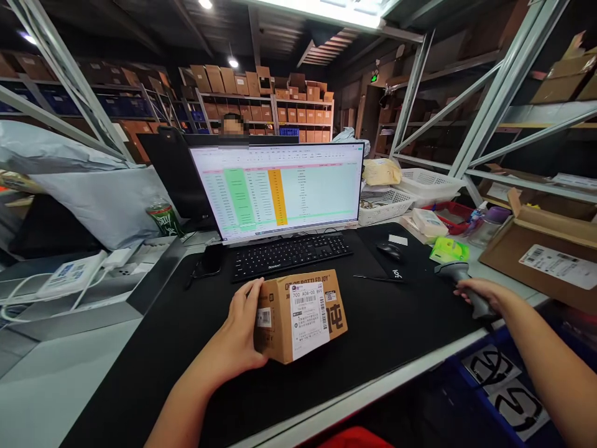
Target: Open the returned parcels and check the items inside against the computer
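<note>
A small cardboard box (270, 336) sits tilted on the black desk mat (387, 336), its white shipping label (310, 326) turned toward me. My left hand (240, 330) grips the box at its left side, with the thumb low and the fingers near the upper edge. At the right edge of the desk, my right hand (480, 295) is closed around the handle of a grey barcode scanner (454, 271). The scanner's head points left, toward the box, with a gap between them.
Behind the box stand a black keyboard (289, 256) and a monitor (321, 193) showing a spreadsheet. A mouse (389, 251) lies on the right, a phone (208, 262) on the left. An opened carton (550, 249) and white baskets (387, 205) line the right side. A person (233, 124) is behind the monitor.
</note>
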Demonstrator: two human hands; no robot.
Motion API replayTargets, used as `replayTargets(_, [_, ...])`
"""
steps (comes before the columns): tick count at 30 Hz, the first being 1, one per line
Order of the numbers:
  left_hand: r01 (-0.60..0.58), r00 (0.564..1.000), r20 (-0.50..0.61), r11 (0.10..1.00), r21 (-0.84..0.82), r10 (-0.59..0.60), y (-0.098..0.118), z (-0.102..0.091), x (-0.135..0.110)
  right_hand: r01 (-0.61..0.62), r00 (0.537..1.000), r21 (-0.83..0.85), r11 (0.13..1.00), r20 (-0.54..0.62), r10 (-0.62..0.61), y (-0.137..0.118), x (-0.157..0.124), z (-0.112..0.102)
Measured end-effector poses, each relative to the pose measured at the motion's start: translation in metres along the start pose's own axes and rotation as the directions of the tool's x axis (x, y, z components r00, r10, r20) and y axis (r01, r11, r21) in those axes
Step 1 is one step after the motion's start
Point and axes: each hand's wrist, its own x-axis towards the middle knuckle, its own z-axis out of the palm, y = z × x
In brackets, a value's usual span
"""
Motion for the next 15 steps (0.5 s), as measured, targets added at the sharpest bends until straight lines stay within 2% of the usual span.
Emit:
replayTargets(2, [-0.022, 1.000, -0.019, 1.000, 0.011, 0.022, 0.004, -0.001, -0.001, -0.094, 0.995, 0.042, 0.995, 0.030, 0.093, -0.011, -0.013, 0.005])
replayTargets(3, [-0.036, 0.999, -0.025, 0.999, 0.016, 0.036, 0.006, -0.001, -0.001, -0.079, 0.997, 0.075, 0.994, 0.025, 0.077, -0.017, -0.024, 0.007])
replayTargets(5, [-0.060, 0.998, -0.023, 0.998, 0.022, 0.060, 0.009, -0.002, -0.001, 0.050, 0.998, 0.146, 0.988, 0.034, -0.056, -0.027, -0.055, 0.014])
replayTargets(7, [-0.077, 0.997, -0.014, 0.997, 0.031, 0.077, 0.010, -0.003, -0.001, 0.174, 0.968, 0.204, 0.963, 0.142, -0.205, -0.037, -0.098, 0.026])
replayTargets(9, [-0.080, 0.997, -0.012, 0.996, 0.043, 0.081, 0.009, -0.003, 0.000, 0.249, 0.896, 0.248, 0.936, 0.309, -0.320, -0.046, -0.147, 0.044])
replayTargets(12, [-0.073, 0.997, -0.010, 0.996, 0.052, 0.074, 0.007, -0.002, 0.000, 0.252, 0.760, 0.251, 0.935, 0.546, -0.352, -0.062, -0.212, 0.074])
replayTargets(15, [-0.088, 0.996, -0.008, 0.995, 0.056, 0.088, 0.006, -0.001, -0.001, 0.263, 0.615, 0.237, 0.935, 0.706, -0.352, -0.081, -0.246, 0.096])
